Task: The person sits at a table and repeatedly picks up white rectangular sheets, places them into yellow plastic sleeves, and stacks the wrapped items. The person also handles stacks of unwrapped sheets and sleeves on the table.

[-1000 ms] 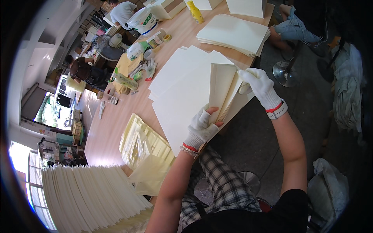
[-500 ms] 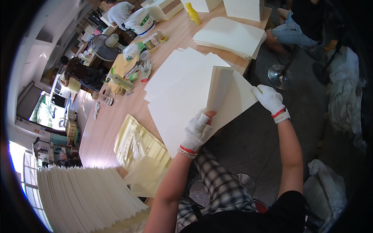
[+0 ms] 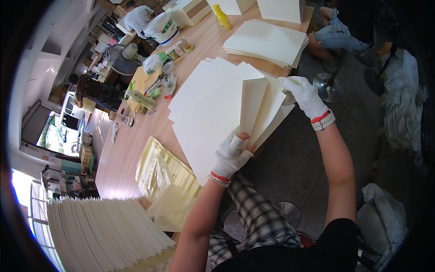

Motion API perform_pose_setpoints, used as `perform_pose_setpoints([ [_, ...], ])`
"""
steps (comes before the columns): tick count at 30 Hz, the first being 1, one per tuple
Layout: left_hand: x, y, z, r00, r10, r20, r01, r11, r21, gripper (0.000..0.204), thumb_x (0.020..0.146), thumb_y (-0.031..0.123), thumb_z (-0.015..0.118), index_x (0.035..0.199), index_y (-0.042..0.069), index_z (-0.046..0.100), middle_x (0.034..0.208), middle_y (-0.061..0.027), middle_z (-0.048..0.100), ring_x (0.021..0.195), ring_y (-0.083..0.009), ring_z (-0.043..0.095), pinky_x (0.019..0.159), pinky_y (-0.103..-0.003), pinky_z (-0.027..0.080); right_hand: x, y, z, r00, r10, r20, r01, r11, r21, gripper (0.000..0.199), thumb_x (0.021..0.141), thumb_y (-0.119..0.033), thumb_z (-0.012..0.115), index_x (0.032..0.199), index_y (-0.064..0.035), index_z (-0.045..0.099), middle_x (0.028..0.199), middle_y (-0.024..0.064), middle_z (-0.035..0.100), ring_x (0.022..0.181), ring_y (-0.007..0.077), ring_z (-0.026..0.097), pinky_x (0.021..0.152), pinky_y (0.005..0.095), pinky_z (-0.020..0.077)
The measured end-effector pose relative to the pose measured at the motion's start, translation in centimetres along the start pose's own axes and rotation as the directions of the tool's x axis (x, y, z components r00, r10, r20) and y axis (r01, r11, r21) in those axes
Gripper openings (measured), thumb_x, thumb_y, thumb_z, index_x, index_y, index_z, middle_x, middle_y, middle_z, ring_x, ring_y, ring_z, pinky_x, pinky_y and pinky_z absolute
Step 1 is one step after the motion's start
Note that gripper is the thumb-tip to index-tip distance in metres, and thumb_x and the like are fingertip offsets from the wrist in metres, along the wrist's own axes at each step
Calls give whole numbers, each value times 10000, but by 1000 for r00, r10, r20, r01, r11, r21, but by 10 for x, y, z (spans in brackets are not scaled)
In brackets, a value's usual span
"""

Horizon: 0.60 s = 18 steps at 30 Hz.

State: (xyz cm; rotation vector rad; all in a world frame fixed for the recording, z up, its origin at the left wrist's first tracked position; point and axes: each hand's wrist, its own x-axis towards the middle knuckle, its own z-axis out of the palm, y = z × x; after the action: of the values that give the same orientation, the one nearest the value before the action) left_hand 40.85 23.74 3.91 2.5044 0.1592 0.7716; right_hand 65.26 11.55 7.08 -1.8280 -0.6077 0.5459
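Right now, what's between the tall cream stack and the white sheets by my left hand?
A pale yellow bundle lies between the stack and white sheets, in the head view.

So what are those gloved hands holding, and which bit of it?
The left hand holds pale card by its near end. The right hand seems to pinch a white sheet at its far edge; the exact grip is hidden.

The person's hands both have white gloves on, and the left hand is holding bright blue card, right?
Not quite: the head view shows that the card in the left hand is off-white, not blue. You got both white gloves correct.
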Motion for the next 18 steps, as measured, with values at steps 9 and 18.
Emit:
perform_pose_setpoints([
  [9, -10, -2, 1, 993, -111, -42, 110, 994, -16, 356, 749, -36, 523, 1084, 69, 578, 847, -121, 587, 723, -270, 592, 648, -324, 473, -12, -7, 0, 987, -147, 65, 157, 969, -188, 388, 845, -402, 528, 816, -29, 630, 687, 66, 637, 611, 172, 631, 602, 316, 467],
  [18, 0, 1, -4, 982, -190, 19, 190, 965, -180, 142, 825, -12, 505, 934, 34, 584, 808, -113, 580, 722, -246, 581, 663, -285, 458, -6, 2, 25, 999, -34, -27, 43, 794, 606, 417, 833, -312, 592, 1071, 28, 556, 878, 91, 598, 725, 153, 627, 644, 318, 557],
])
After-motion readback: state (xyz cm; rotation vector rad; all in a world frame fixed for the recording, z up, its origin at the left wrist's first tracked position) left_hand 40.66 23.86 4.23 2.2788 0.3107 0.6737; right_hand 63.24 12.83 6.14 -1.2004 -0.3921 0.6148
